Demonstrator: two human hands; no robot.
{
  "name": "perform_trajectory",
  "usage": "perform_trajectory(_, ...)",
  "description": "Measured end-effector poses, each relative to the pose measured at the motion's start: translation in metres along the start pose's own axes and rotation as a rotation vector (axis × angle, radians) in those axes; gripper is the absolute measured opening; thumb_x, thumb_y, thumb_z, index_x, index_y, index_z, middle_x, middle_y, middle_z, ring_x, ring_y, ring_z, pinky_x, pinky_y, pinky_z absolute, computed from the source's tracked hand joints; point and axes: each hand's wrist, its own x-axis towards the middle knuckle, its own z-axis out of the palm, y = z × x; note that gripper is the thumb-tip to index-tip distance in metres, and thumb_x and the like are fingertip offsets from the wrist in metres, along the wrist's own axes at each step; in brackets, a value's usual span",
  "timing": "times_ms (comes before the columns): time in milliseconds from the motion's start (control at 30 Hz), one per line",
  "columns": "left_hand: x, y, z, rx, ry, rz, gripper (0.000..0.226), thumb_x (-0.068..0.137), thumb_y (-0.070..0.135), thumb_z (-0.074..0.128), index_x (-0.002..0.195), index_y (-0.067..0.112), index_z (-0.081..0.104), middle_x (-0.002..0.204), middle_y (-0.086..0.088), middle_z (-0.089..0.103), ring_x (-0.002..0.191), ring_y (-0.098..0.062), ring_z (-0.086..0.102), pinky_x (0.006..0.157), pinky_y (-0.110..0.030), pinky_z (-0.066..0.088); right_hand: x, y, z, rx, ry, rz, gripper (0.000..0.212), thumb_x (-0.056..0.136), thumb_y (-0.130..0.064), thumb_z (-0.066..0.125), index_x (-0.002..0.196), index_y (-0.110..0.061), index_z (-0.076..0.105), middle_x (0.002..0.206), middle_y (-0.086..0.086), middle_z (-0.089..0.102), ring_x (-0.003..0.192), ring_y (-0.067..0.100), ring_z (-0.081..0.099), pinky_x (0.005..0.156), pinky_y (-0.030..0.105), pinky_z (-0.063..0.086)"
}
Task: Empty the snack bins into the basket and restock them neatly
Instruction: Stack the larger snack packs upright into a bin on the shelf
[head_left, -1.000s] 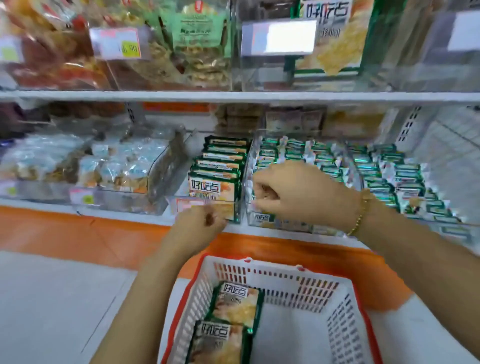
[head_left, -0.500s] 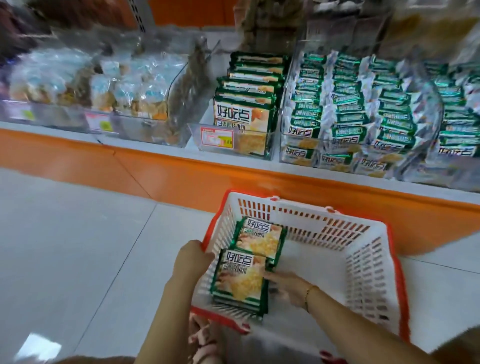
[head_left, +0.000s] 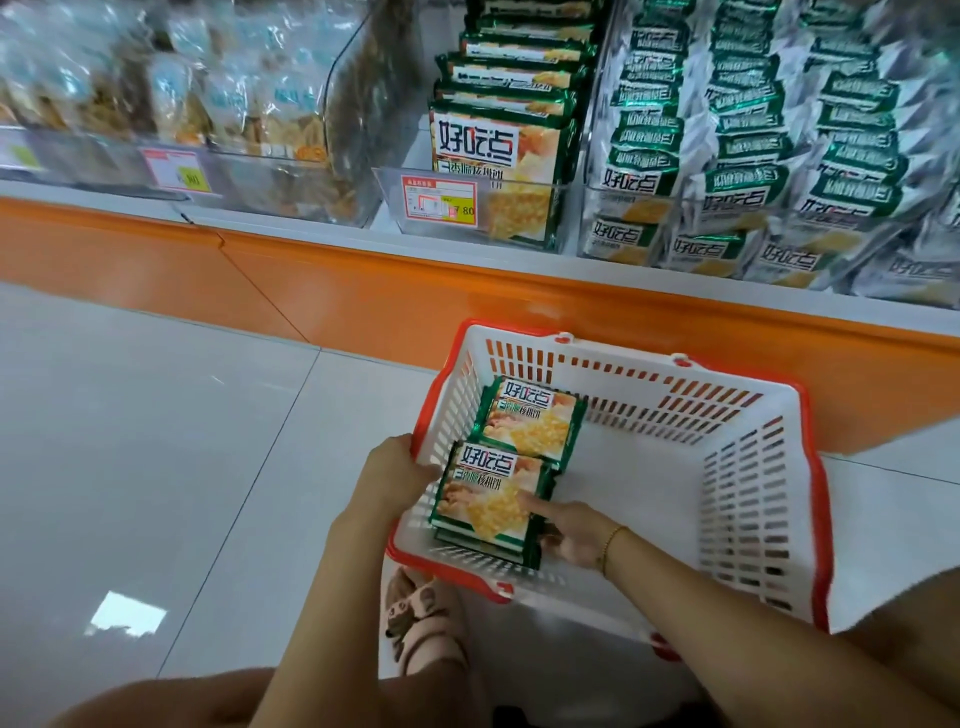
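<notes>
1. Green glossy film wraps every cracker pack. The near stack (head_left: 483, 499) lies flat in the left near corner of the basket (head_left: 748, 499), and the far stack (head_left: 530, 421) lies just behind it along the same wall.
2. Hands: my right hand (head_left: 569, 532) clasps the near stack's right edge, one finger laid across the top pack. My left hand (head_left: 397, 480) is at the stack's left edge by the basket wall. Its fingers are hidden, so I cannot tell whether it grips or only steadies.
3. Step, as I judge it: seating this stack in the basket. The emptying is not done, since the cracker bin (head_left: 389, 197) on the shelf (head_left: 363, 270) holds a row of upright packs (head_left: 498, 145).
4. Method note:
   - Lower the stack level and keep both edges squared so the slick packs do not fan out.
   - Butt it against the far stack and the wall.
   - Draw my fingers out sideways, not upward, so they do not lift the top pack.
   - Keep the right half of the basket free for the small packs (head_left: 779, 156).
5. Materials:
   - The packs are flat, rectangular and slippery-looking, and probably brittle inside, so no squeezing.
   - The basket is rigid white plastic with slotted walls and a red rim.
   - The bin is clear, hard plastic with a price tag (head_left: 439, 200) on its front.
   - The floor (head_left: 156, 441) is pale, shiny tile.
</notes>
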Motion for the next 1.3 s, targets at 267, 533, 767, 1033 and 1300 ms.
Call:
perform_trajectory(267, -0.013, -0.002, 0.0, 0.026, -0.057, -0.023, 0.05, 0.081, 0.017, 0.071, 0.127, 0.006, 0.054, 0.122, -0.011, 0.062, 0.101, -0.025, 0.059, 0.075, -0.025, 0.042, 0.017, 0.003, -0.011, 0.13, -0.116, 0.066, 0.098, 0.036, -0.038, 0.099, 0.124, -0.016, 0.062, 0.145, 0.006, 0.04, 0.09, 0.016, 0.038, 0.038, 0.021, 0.039)
perform_trajectory(533, -0.018, -0.007, 0.002, 0.05, -0.065, -0.044, 0.05, 0.082, 0.021, 0.071, 0.128, 0.008, 0.055, 0.122, -0.01, 0.062, 0.1, -0.024, 0.059, 0.076, -0.026, 0.044, -0.014, 0.006, -0.003, -0.057, -0.144, 0.022, 0.071, 0.076, -0.056, 0.068, 0.133, -0.018, 0.05, 0.14, -0.005, 0.042, 0.116, 0.014, 0.045, 0.099, 0.026, 0.04)
perform_trajectory(767, -0.021, -0.005, 0.003, 0.04, -0.079, -0.06, 0.056, 0.083, 0.021, 0.071, 0.134, 0.009, 0.05, 0.129, -0.01, 0.059, 0.11, -0.027, 0.059, 0.083, -0.029, 0.046, -0.019, -0.003, 0.007, -0.154, -0.192, -0.025, 0.094, 0.062, -0.067, 0.075, 0.139, -0.024, 0.044, 0.141, 0.001, 0.045, 0.126, 0.025, 0.044, 0.103, 0.036, 0.041)
perform_trajectory(1033, -0.031, 0.0, -0.001, 0.087, -0.094, -0.065, 0.053, 0.084, 0.019, 0.071, 0.131, 0.005, 0.052, 0.127, -0.01, 0.059, 0.108, -0.025, 0.057, 0.082, -0.026, 0.043, -0.024, -0.006, 0.037, -0.134, -0.122, -0.192, 0.051, 0.068, -0.039, 0.083, 0.111, -0.02, 0.063, 0.123, 0.006, 0.064, 0.115, 0.026, 0.058, 0.102, 0.048, 0.045)
perform_trajectory(1300, -0.044, 0.007, -0.029, 0.006, -0.314, -0.217, 0.032, 0.084, 0.03, 0.072, 0.092, 0.0, 0.064, 0.077, -0.007, 0.067, 0.058, -0.013, 0.062, 0.056, -0.017, 0.051, -0.053, -0.02, 0.03, -0.037, -0.206, -0.173, 0.038, 0.087, -0.032, 0.067, 0.122, -0.018, 0.058, 0.119, 0.01, 0.066, 0.11, 0.027, 0.062, 0.085, 0.04, 0.055)
